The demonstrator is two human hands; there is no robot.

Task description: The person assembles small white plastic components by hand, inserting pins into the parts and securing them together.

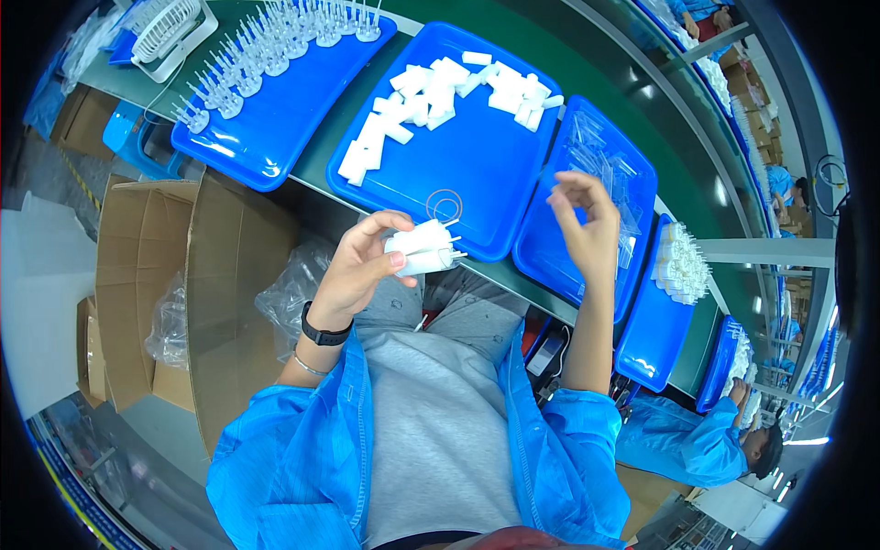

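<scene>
Our left hand [357, 268] hugs a few white tubes [425, 262] — our right hand [592, 222], half curled, holds nothing we can see — many white blocks [440, 96] are left in the blue tray [449, 165].

**Green bench [365, 92] carries a row of blue trays**

The bench top shows bare in a strip to the left of the broad tray [458, 170], which lies flat on it. Across that strip, left of the broad tray, sits the end tray [240, 151]; farther left again stands a small white fan [174, 38]. Just to the right of the broad tray lies a narrower tray [539, 236]. Farther right of the broad tray come a fourth tray [653, 332] and, farthest from it, a fifth tray [719, 368].
</scene>
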